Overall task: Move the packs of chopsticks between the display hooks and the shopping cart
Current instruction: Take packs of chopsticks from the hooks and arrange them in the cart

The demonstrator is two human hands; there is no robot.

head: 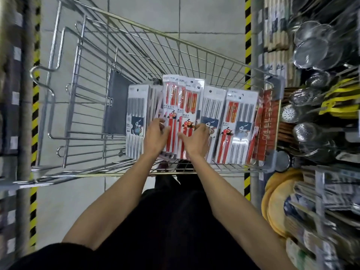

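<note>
Hands [155,136] around red chopstick packs [180,106]

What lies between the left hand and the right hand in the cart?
Head view: the red chopstick packs stand between the left hand and right hand.

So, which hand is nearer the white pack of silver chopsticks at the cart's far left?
Left. The left hand is beside the silver pack; the right hand holds the red chopstick packs farther right.

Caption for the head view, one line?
Left hand and right hand grip red chopstick packs in the shopping cart beside hanging strainers.
</note>
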